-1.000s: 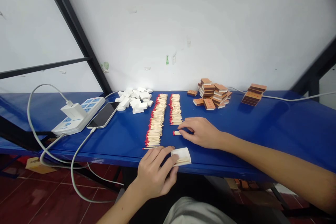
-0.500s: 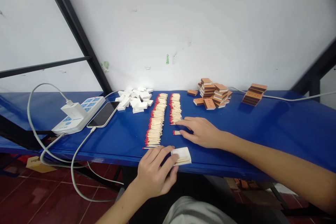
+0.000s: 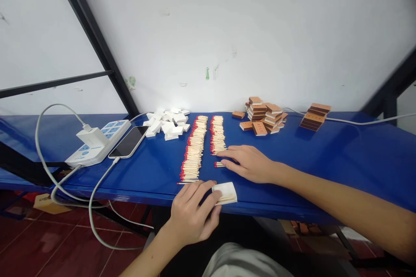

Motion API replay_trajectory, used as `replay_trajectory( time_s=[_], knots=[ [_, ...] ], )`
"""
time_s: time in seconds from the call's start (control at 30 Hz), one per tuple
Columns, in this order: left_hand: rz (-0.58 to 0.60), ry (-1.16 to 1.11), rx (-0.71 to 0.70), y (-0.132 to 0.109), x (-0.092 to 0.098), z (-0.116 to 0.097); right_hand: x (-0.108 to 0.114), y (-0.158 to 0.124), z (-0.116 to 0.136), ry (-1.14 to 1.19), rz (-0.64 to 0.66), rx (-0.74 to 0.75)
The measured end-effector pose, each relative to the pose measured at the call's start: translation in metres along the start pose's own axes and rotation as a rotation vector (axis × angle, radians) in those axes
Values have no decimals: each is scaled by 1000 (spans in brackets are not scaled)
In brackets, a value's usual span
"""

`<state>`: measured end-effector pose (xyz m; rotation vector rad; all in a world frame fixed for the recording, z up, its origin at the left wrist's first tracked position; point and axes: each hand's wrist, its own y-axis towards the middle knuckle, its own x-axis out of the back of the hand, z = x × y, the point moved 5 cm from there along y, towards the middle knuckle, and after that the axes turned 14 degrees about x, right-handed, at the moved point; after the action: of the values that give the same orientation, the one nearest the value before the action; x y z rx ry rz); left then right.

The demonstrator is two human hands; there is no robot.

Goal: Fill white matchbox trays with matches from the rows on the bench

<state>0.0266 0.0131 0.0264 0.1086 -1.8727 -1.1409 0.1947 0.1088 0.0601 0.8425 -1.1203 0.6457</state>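
Open white tray (image 3: pixel 229 189), matches (image 3: pixel 228 200) inside

A white wall (image 3: pixel 276 30), scuffed and marked with green patches (image 3: pixel 207 73), rises behind a glossy blue tabletop (image 3: pixel 354 160). At left, a slanting dark metal post (image 3: pixel 96 39) meets a crossbar (image 3: pixel 55 83). Dark red floor tiles (image 3: pixel 81 246) show below, catching light.

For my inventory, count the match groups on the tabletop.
3: long match row, shorter match row to its right, small match bunch by the right hand; more may be hidden.
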Motion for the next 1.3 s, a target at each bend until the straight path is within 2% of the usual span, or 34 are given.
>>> replay_trajectory(
  time_s=[0.4, 1.1, 1.3],
  knots=[
    [-3, -10, 1, 1, 1, 0, 2, 0, -2, 41, -76, 1],
    [-2, -12, -3, 0, 1, -1, 2, 1, -3, 54, -77, 32],
    [-7, -13, -3, 1, 1, -2, 0, 0, -5, 76, -89, -2]
  ],
)
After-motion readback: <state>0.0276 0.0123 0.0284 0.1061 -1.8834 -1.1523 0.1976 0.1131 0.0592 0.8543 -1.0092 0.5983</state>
